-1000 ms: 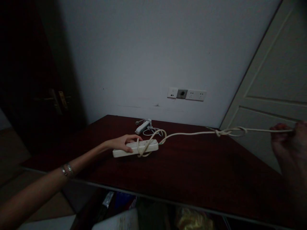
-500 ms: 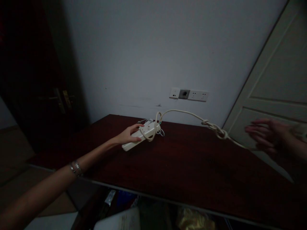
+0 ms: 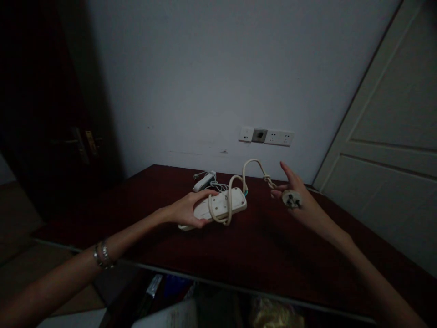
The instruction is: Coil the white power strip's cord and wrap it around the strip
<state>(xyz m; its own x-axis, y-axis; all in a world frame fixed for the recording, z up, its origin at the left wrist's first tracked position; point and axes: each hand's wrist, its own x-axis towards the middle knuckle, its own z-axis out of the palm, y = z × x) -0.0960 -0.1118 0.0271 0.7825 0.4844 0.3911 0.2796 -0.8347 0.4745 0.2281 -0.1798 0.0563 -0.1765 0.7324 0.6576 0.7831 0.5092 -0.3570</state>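
My left hand (image 3: 193,209) is wrapped round one end of a white power strip (image 3: 220,206), lifted and tilted over the dark red tabletop (image 3: 259,255). The strip's cream cord (image 3: 229,200) loops round its body, arches up from the far end near a green bit, and runs through a knot (image 3: 269,181) to my right hand (image 3: 296,193). In that hand lies the plug (image 3: 292,199), its pins facing me, with the index finger stretched out and other fingers curled at the cord. Behind the strip, a smaller white-and-dark device (image 3: 204,181) with a coiled thin cable rests on the table.
Wall sockets (image 3: 278,137) sit above the table's back edge. A pale panelled door (image 3: 385,164) stands on the right, and a dark door with a handle (image 3: 90,142) on the left. Below the front edge are a white box (image 3: 167,316) and a gold-coloured bag (image 3: 275,314).
My right hand has come in from the far right with the plug, slackening the cord. My left hand has brought the power strip slightly nearer and right, uncovering the device behind.
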